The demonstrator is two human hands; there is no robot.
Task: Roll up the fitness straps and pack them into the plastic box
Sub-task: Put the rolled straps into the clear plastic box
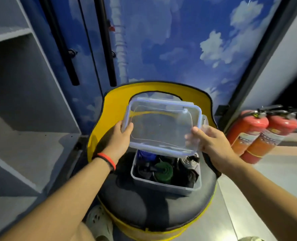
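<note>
A person stands over a yellow chair (113, 105) and holds a clear plastic lid (163, 126) in both hands. The left hand (120, 136) grips the lid's left edge, thumb curled over the bluish rim and fingers underneath. The right hand (212, 143) pinches the near right corner, thumb on top; its fingers show blurred through the plastic below. The lid is tilted, its far edge higher, with a latch flap sticking out on the right side.

The plastic box (161, 186) is under neither hand's hold. It sits open on the black seat cushion (135, 206), toward the cushion's back edge and a little right of the middle, directly below the lid. The lid's near edge covers the box's far rim from view, and I cannot tell how much gap lies between them. Inside the box are the straps: a green rolled strap (162, 172) at the front middle, black straps (142, 169) to its left, a blue strap (145, 155) in the far left corner, and darker pieces on the right that are too dim to sort out.

A red wristband (107, 160) circles the left wrist. Two red fire extinguishers (248, 129) lean by the right wall, grey shelves (22, 84) stand to the left, and a wall painted with sky and clouds (179, 40) rises behind the chair.
</note>
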